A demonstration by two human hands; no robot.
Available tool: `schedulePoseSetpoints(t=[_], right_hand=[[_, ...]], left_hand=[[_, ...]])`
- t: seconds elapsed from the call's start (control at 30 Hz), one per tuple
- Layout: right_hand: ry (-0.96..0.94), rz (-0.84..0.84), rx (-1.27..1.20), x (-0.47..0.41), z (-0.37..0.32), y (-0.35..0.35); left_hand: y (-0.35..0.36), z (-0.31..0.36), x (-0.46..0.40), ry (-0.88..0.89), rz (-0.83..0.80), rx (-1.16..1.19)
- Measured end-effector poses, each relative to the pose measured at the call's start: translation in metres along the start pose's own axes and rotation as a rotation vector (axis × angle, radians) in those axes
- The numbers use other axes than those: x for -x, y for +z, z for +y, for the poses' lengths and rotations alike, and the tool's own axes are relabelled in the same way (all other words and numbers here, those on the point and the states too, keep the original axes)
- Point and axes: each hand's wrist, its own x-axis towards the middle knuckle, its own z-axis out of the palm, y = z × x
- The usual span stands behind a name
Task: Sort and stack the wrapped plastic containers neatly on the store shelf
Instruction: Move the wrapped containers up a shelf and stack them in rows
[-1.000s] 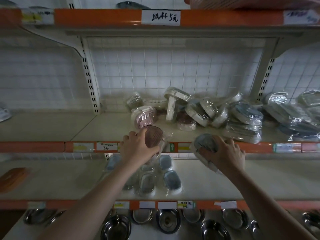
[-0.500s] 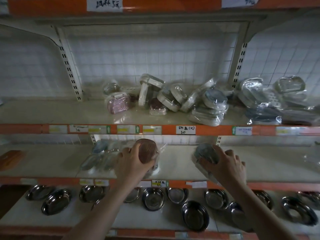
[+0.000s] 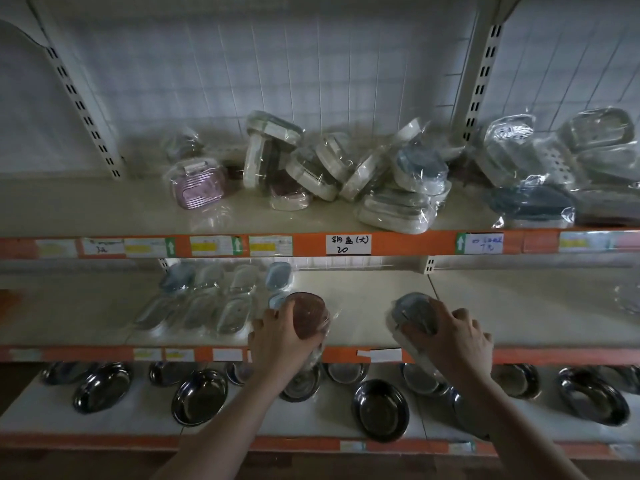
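Observation:
My left hand [image 3: 277, 344] grips a wrapped container with a brownish-pink lid [image 3: 308, 315], held upright over the front edge of the middle shelf [image 3: 363, 306]. My right hand [image 3: 453, 341] grips a wrapped container with a grey-blue lid [image 3: 412, 311], tilted above the same shelf edge. Left of them on the middle shelf lie several wrapped containers in rows [image 3: 214, 299]. On the upper shelf [image 3: 104, 209] a jumbled pile of wrapped containers [image 3: 329, 171] leans every way, with a pink one [image 3: 199, 185] at its left.
More wrapped containers [image 3: 561, 168] crowd the upper shelf's right end. Steel bowls [image 3: 381, 408] line the bottom shelf below my arms. Orange price rails [image 3: 346, 244] front each shelf. Slotted uprights [image 3: 479, 81] stand at the back. Bare middle shelf surface [image 3: 536, 306] extends right.
Both hands have come down from the upper shelf's edge to the middle shelf, each carrying its container. The view has dropped and moved closer.

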Motion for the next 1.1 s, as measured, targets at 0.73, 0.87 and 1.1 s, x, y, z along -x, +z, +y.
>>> schedulePoseSetpoints(t=[0.73, 0.87, 1.1], right_hand=[[-0.009, -0.07, 0.031, -0.187, 0.011, 0.221], [-0.027, -0.13, 0.064, -0.194, 0.024, 0.242], [-0.149, -0.277, -0.112, -0.193, 0.044, 0.243]], left_hand=[[0.224, -0.001, -0.172, -0.125, 0.024, -0.064], [0.251, -0.006, -0.182, -0.131, -0.004, -0.098], [0.257, -0.017, -0.203, -0.144, 0.022, -0.131]])
